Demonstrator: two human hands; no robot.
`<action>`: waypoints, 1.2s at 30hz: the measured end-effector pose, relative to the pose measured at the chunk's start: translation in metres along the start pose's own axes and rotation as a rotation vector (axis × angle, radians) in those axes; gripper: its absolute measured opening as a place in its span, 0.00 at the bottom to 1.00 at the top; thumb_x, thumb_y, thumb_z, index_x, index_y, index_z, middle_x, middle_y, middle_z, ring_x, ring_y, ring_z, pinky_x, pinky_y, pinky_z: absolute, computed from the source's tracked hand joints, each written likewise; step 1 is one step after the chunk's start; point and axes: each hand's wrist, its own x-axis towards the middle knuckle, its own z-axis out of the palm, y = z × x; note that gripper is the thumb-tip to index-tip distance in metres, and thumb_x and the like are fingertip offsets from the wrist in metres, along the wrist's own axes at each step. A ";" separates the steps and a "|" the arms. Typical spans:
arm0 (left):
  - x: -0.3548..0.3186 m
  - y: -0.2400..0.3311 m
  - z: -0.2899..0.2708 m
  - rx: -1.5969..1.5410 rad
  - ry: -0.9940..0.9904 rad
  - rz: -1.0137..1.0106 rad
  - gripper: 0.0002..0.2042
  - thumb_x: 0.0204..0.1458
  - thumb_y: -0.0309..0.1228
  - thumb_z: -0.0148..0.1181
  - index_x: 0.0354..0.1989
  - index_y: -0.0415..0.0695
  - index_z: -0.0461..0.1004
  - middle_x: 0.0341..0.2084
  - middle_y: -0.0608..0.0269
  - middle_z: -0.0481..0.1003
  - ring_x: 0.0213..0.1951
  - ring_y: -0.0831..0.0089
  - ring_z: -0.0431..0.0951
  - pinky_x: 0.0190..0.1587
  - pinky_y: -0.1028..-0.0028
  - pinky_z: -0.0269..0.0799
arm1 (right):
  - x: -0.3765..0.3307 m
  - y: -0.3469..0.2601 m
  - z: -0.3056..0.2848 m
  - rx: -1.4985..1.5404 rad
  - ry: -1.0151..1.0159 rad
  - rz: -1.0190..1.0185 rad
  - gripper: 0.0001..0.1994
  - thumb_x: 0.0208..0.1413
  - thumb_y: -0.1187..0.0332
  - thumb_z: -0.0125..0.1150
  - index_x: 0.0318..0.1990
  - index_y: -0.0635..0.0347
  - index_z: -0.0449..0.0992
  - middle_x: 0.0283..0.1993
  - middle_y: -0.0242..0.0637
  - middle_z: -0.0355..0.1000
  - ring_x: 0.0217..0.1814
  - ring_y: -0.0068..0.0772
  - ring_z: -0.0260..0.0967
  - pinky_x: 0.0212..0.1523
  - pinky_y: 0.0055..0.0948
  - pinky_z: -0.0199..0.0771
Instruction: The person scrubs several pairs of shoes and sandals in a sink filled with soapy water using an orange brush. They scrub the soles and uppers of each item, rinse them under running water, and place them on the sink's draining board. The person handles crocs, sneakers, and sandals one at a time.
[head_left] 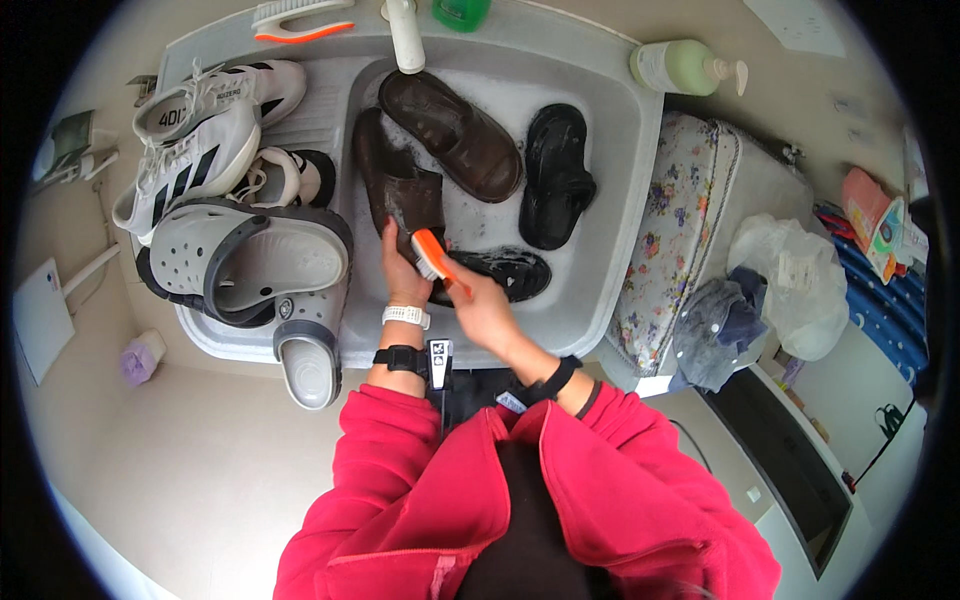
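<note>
My left hand [402, 270] grips the heel end of a wet dark brown slide sandal [415, 200] at the left of the grey sink [625, 200]. In my right hand [482, 308] is an orange scrub brush [430, 246] with white bristles, held against or just over that sandal's near end. I cannot tell whether the bristles touch it. The other brown slide sandal [450, 135] lies just beyond, under the tap. One black slipper [556, 178] rests at the right of the basin. A second black slipper [510, 270], partly hidden by my right hand, lies in suds nearby.
Grey clogs [285, 265] and white sneakers [200, 165] crowd the ribbed left side, one clog overhanging the front edge. A white tap [404, 38] reaches over the basin. Another brush [303, 22] and a pump bottle [682, 68] stand along the edges. A flower-patterned cover [675, 240] is at right.
</note>
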 end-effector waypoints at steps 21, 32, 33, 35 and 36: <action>-0.001 -0.009 -0.001 0.062 -0.003 -0.081 0.28 0.58 0.56 0.52 0.57 0.46 0.68 0.49 0.57 0.74 0.50 0.57 0.74 0.50 0.46 0.73 | 0.003 -0.038 -0.027 0.507 -0.213 0.485 0.21 0.68 0.67 0.47 0.67 0.45 0.68 0.18 0.22 0.57 0.13 0.13 0.47 0.12 0.19 0.46; -0.001 0.003 0.012 0.095 0.111 0.064 0.19 0.60 0.38 0.58 0.56 0.43 0.70 0.51 0.61 0.75 0.53 0.65 0.74 0.57 0.66 0.69 | -0.001 -0.004 -0.025 -0.837 0.180 -0.382 0.26 0.55 0.70 0.53 0.64 0.44 0.70 0.34 0.49 0.76 0.27 0.51 0.75 0.27 0.47 0.75; -0.001 0.006 0.013 0.006 0.045 0.023 0.19 0.59 0.39 0.58 0.55 0.43 0.70 0.51 0.61 0.75 0.52 0.66 0.74 0.57 0.66 0.69 | -0.006 -0.005 -0.028 -0.868 0.120 -0.387 0.28 0.53 0.72 0.54 0.65 0.48 0.67 0.36 0.50 0.75 0.28 0.52 0.76 0.28 0.45 0.77; 0.001 0.006 0.017 0.030 -0.008 0.061 0.19 0.60 0.41 0.57 0.55 0.44 0.71 0.51 0.63 0.75 0.53 0.65 0.74 0.58 0.64 0.68 | -0.007 -0.011 -0.029 -0.816 0.014 -0.265 0.29 0.54 0.71 0.54 0.66 0.48 0.65 0.35 0.51 0.74 0.27 0.52 0.76 0.28 0.46 0.77; 0.001 0.008 0.018 0.056 0.012 0.112 0.20 0.60 0.43 0.57 0.55 0.45 0.71 0.52 0.63 0.75 0.54 0.65 0.74 0.58 0.63 0.68 | -0.006 -0.015 -0.027 -0.787 -0.088 -0.174 0.28 0.55 0.71 0.54 0.66 0.48 0.65 0.34 0.51 0.74 0.27 0.52 0.76 0.28 0.46 0.77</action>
